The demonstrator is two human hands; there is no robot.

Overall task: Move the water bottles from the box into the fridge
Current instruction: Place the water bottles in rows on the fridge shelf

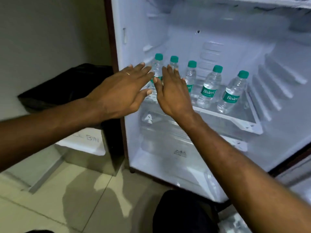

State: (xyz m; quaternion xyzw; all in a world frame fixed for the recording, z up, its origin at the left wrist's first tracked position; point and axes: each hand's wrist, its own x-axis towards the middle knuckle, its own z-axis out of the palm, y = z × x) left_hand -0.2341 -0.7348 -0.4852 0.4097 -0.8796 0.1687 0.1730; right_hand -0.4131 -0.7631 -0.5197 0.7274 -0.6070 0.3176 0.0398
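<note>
Several small clear water bottles with green caps stand in a row on the glass shelf (245, 125) of the open fridge (210, 39). The leftmost bottle (157, 67) shows between my two hands; a bottle at the right end (233, 93) stands apart. My left hand (123, 90) is flat with fingers spread, just left of the leftmost bottle. My right hand (173, 93) is flat and open too, in front of the second bottle (174, 62), partly hiding it. Neither hand holds anything. The box is not in view.
A metal bin (87, 143) lined with a black bag (67, 84) stands on the tiled floor left of the fridge, against the wall. A clear drawer (168, 137) sits below the shelf. My dark-clothed knee (183, 214) is low in front.
</note>
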